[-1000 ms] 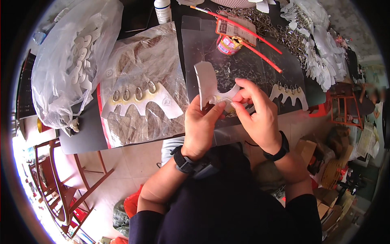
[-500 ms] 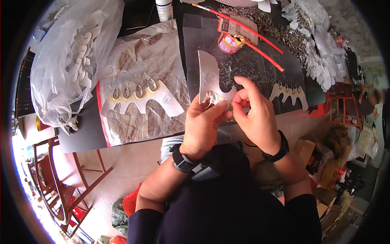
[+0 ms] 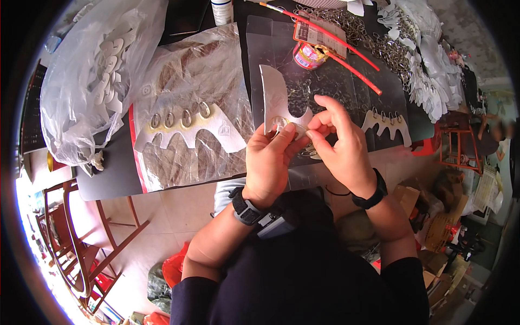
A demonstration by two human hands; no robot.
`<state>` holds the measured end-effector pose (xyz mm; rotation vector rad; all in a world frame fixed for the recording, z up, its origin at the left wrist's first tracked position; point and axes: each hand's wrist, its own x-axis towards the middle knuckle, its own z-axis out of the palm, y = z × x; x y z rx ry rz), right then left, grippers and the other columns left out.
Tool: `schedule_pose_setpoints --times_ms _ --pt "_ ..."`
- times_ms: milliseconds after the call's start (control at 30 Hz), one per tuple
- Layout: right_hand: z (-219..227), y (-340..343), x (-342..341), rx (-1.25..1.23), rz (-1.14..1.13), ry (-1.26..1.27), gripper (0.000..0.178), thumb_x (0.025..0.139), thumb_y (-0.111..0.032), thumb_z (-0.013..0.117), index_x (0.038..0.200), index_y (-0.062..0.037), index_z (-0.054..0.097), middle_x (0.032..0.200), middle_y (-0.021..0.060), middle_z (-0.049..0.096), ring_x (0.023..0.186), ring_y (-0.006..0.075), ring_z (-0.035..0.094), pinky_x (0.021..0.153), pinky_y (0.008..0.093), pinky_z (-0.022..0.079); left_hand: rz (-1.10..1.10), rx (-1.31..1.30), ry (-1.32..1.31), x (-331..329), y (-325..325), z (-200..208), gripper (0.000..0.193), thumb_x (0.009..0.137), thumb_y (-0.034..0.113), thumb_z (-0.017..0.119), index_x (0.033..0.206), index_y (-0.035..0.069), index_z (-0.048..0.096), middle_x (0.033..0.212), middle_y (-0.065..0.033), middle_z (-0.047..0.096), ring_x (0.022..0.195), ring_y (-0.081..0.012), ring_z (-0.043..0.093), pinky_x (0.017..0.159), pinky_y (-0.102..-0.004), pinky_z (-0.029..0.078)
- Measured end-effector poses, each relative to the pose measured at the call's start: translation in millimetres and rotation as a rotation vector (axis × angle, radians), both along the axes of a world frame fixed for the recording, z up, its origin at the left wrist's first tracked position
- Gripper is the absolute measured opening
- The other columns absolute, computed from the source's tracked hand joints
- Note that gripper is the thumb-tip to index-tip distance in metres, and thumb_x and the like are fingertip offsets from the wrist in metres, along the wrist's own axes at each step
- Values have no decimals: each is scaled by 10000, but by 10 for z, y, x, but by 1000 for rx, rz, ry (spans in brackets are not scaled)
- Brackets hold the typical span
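A white scalloped piece of stiff sheet (image 3: 275,92) stands up between my hands above the front of the table. My left hand (image 3: 266,168) grips its lower end, thumb pressed over the near face. My right hand (image 3: 346,154) pinches thumb and forefinger together at the piece's lower right edge; its other fingers curl, and whatever thin part sits between the tips is too small to make out. To the left lies a similar scalloped piece (image 3: 188,138) with several oval metal rings along its glue-yellowed top edge. Another ringed piece (image 3: 385,129) lies at the right.
A clear plastic bag (image 3: 81,81) of white pieces fills the left. Brown sheeting under plastic film (image 3: 200,59) covers the table beside it. Beyond my hands stand a small tin (image 3: 309,56) and red-handled brushes (image 3: 355,70). Metal rings (image 3: 379,49) heap at the back right.
The white piece has shifted slightly left and up in my left hand's grip. My right thumb and forefinger have closed in on its lower edge.
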<state>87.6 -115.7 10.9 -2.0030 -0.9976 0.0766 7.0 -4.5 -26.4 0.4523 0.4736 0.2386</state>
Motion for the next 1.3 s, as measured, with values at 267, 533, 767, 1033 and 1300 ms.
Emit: schedule_pose_setpoints --times_ms 267,533,767,1033,1300 --pt "19 28 -58 -122 -86 -98 539 745 106 613 1243 -26 454 748 63 587 669 161 594 635 278 498 70 152 -15 11 -98 38 150 888 -1 540 1036 24 539 971 -71 625 879 -166 626 789 -314 543" --pt "-37 73 -65 -125 -46 -184 467 736 68 594 1177 0 458 773 102 563 727 279 566 677 383 471 101 168 10 10 -113 14 163 891 9 543 1053 32 540 975 -64 627 882 -163 623 754 -309 534" --pt "-112 37 -65 -74 -28 -144 461 730 84 603 1160 -16 470 799 107 562 734 272 568 675 372 473 93 223 52 25 -113 -59 106 893 23 547 996 17 524 937 -68 617 840 -145 617 749 -303 534" --pt "-54 23 -21 -70 -25 -84 498 728 58 654 1185 -34 480 785 82 568 744 231 587 642 340 496 110 216 21 23 -129 -33 76 895 20 543 966 11 517 917 -73 619 820 -152 621 755 -307 538" --pt "-79 -11 36 124 22 337 483 741 96 626 1184 -11 468 751 78 587 667 149 605 633 265 501 121 245 -13 31 -135 -8 51 898 11 534 943 17 512 907 -76 619 824 -151 623 769 -316 542"
